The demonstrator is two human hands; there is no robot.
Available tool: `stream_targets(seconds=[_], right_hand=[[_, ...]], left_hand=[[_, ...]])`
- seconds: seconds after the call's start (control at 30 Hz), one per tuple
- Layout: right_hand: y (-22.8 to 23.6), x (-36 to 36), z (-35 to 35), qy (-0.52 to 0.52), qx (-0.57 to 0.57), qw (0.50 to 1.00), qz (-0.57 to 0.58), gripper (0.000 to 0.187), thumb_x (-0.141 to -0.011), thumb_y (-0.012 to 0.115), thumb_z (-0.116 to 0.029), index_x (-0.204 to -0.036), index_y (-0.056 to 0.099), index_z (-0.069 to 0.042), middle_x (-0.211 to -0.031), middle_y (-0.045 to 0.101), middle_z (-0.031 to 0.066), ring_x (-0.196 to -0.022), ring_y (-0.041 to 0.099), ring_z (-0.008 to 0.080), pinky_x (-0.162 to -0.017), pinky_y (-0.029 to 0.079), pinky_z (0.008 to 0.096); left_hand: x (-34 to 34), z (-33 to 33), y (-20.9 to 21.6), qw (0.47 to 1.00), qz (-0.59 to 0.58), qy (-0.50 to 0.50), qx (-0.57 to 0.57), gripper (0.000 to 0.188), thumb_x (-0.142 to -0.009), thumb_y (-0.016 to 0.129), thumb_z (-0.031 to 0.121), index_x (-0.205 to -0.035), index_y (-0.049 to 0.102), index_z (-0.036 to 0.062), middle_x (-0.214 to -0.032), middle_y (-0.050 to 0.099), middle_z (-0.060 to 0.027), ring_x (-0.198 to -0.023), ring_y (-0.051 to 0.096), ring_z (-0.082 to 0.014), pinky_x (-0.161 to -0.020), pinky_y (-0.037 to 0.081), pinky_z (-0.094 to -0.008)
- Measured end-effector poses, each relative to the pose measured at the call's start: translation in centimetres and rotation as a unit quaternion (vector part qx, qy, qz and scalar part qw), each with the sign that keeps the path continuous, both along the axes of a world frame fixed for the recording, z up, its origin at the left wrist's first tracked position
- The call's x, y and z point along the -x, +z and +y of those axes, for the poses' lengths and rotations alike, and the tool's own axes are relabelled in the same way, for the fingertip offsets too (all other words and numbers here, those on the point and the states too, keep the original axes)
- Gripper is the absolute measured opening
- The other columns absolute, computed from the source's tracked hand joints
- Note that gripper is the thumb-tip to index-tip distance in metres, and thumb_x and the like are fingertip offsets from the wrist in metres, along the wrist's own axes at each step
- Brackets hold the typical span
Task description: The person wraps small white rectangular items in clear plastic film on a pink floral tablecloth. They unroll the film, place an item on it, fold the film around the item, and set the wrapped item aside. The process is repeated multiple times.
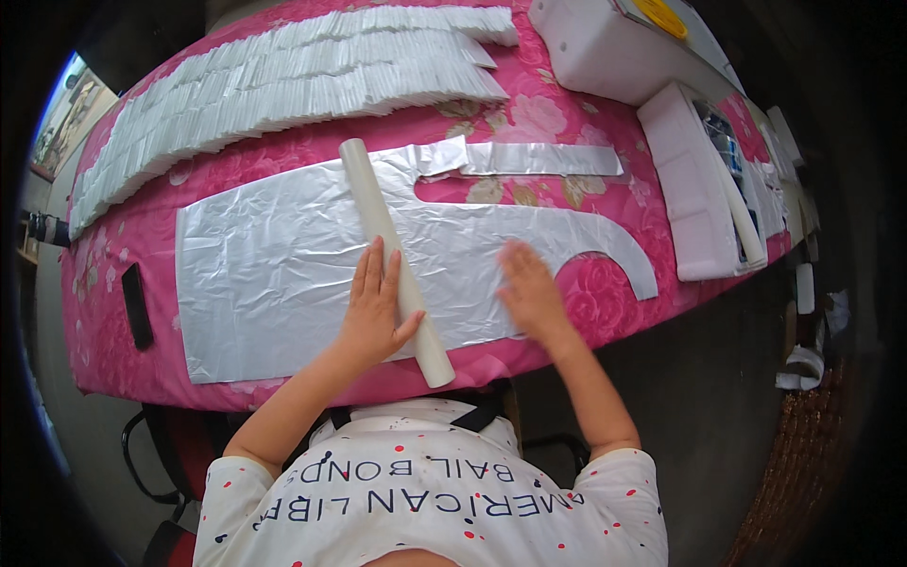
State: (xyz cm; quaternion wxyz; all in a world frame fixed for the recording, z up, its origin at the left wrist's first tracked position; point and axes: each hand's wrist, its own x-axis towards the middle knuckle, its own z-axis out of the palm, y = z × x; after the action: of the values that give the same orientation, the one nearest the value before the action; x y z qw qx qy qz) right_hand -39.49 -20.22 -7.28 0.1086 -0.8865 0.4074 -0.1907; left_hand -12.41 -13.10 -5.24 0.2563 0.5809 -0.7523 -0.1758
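Over silver sheet [274,265], left hand [370,314] splayed against pale tube [376,208], right hand [532,293] blurred.

the fisheye view looks from the wearer's head, the left of two cameras worn side by side, facing steeply down over the shirt [435,515] and across the surface [539,123]. it is near enough that the left hand [374,310] and right hand [533,291] fall around mid-picture, yet wide enough that the surface's edges bow toward a dark, round rim.
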Motion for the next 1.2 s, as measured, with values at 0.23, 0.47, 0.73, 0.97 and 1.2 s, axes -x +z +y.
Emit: stream_targets(seconds=[0.23, 0.47, 0.73, 0.97, 1.2], right_hand=[[-1.4, 18.1, -4.3, -0.324, 0.078, 0.942, 0.044, 0.036, -0.087, 0.049, -0.012, -0.119, 0.052, 0.004, -0.125, 0.051, 0.0185, -0.119, 0.045, 0.0327, -0.102, 0.033, 0.0372], [0.8, 16.2, -2.7, -0.343, 0.131, 0.93, -0.001, 0.015, -0.079, 0.06, -0.009, -0.092, 0.064, -0.002, -0.098, 0.065, 0.0109, -0.093, 0.06, 0.0281, -0.082, 0.046, 0.0356], [6.9, -1.6, 3.3, -0.197, -0.145, 0.936, -0.253, 0.01, -0.079, 0.061, -0.007, -0.089, 0.06, -0.003, -0.079, 0.062, 0.0087, -0.068, 0.061, 0.0188, -0.062, 0.047, 0.0299], [7.4, -11.1, 8.8, 0.098, -0.154, 0.941, -0.284, 0.02, -0.075, 0.065, -0.011, -0.093, 0.06, -0.004, -0.092, 0.063, 0.0095, -0.084, 0.061, 0.0276, -0.074, 0.048, 0.0365], [7.5, -7.5, 10.6, -0.043, -0.147, 0.97, -0.189, 0.029, -0.075, 0.068, -0.019, -0.097, 0.058, -0.003, -0.096, 0.062, 0.0122, -0.088, 0.059, 0.0284, -0.074, 0.047, 0.0366]], left_hand=[[2.7, 0.4, 0.3, 0.999, -0.033, -0.002, -0.016, 0.081, -0.075, 0.06, 0.028, -0.139, 0.019, -0.0003, -0.146, 0.006, -0.0249, -0.133, 0.008, -0.0445, -0.108, 0.013, -0.0482], [4.6, 1.0, 0.9, 0.998, -0.054, -0.029, -0.019, 0.076, -0.076, 0.059, 0.03, -0.137, 0.025, -0.0005, -0.146, 0.006, -0.0246, -0.133, 0.007, -0.0444, -0.108, 0.013, -0.0493], [4.5, 1.3, 2.3, 0.927, 0.356, -0.016, -0.115, 0.061, -0.081, 0.061, 0.022, -0.131, 0.034, -0.0019, -0.134, 0.034, -0.0211, -0.119, 0.039, -0.0298, -0.097, 0.034, -0.0405], [-4.7, 1.2, 3.3, 0.761, 0.512, 0.123, -0.378, 0.018, -0.084, 0.06, 0.015, -0.095, 0.062, 0.001, -0.08, 0.061, -0.0057, -0.071, 0.059, -0.0121, -0.066, 0.05, -0.0265], [-24.3, 7.0, 1.6, 0.822, 0.346, 0.316, -0.325, 0.016, -0.081, 0.057, 0.01, -0.095, 0.06, 0.0023, -0.084, 0.061, -0.0038, -0.075, 0.057, -0.0111, -0.065, 0.046, -0.0243]])
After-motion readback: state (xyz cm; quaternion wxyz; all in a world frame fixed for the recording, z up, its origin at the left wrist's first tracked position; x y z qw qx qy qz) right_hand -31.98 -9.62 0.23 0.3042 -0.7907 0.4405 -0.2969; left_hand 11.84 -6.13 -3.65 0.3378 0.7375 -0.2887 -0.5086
